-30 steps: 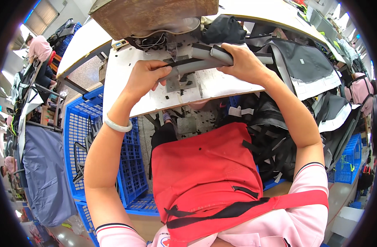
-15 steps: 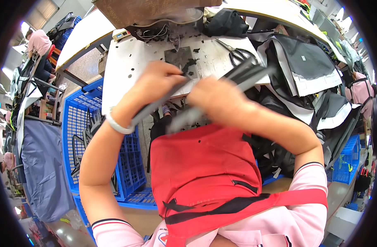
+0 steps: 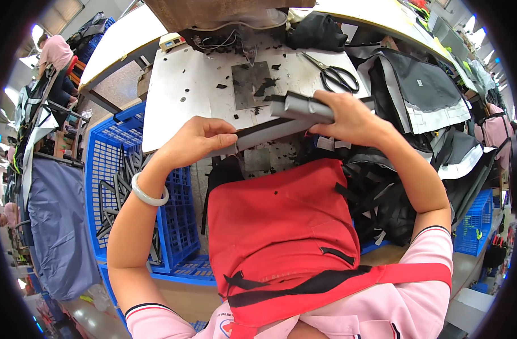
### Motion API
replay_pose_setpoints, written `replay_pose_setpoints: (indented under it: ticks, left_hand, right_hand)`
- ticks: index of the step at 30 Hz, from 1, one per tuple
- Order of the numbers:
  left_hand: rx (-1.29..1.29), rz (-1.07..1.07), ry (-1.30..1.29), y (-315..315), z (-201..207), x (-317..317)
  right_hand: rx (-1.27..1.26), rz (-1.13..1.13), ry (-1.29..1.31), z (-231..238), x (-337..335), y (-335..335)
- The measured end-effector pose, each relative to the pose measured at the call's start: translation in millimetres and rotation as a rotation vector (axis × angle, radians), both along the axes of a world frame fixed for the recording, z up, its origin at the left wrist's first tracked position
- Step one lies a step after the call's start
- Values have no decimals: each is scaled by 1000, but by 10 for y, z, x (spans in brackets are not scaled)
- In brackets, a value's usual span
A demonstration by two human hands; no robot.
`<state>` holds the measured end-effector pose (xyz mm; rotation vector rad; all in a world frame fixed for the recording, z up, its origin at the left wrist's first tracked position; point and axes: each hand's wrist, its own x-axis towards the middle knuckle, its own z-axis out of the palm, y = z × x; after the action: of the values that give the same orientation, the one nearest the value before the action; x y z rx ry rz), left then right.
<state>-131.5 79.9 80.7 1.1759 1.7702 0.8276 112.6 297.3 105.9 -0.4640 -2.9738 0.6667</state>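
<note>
A grey strip with a black edge (image 3: pixel 264 134) stretches between my hands above the near edge of a white worktable (image 3: pixel 173 107). My left hand (image 3: pixel 197 138) pinches its left end between thumb and fingers. My right hand (image 3: pixel 351 117) is closed round a grey and black folded strip bundle (image 3: pixel 303 108), next to the other end of the long strip. Whether the strip and the bundle are one piece I cannot tell. Beyond the hands, a dark metal plate (image 3: pixel 242 90) with black scraps lies on the tabletop. Black-handled scissors (image 3: pixel 338 78) rest behind my right hand.
A brown machine body (image 3: pixel 230 12) overhangs the table's far side. At left stands a blue crate (image 3: pixel 92 186) with grey strips inside. Black and grey fabric panels (image 3: pixel 425 85) are piled at right. A red apron (image 3: pixel 281 209) covers my lap. Another person (image 3: pixel 55 56) sits far left.
My hands have moved apart, the left one down and left, the right one right. The strips, blurred and crossing before, now lie in view between them. The view has shifted slightly.
</note>
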Motion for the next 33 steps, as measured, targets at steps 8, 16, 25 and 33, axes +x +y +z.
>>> replay_pose_setpoints:
  ticks: [8,16,25,33]
  left_hand:
    - [219,110,50,335,323,129]
    - [261,216,65,656,195,19]
    - [262,227,65,874,160,-109]
    - [312,217,-60,970,85,-211]
  right_hand:
    - [-56,-69,181,289,43,395]
    - [-37,-181,59,354,-100,608]
    - [-18,-163,145,281,-135,766]
    - [-12,-138,116,261,-219,850]
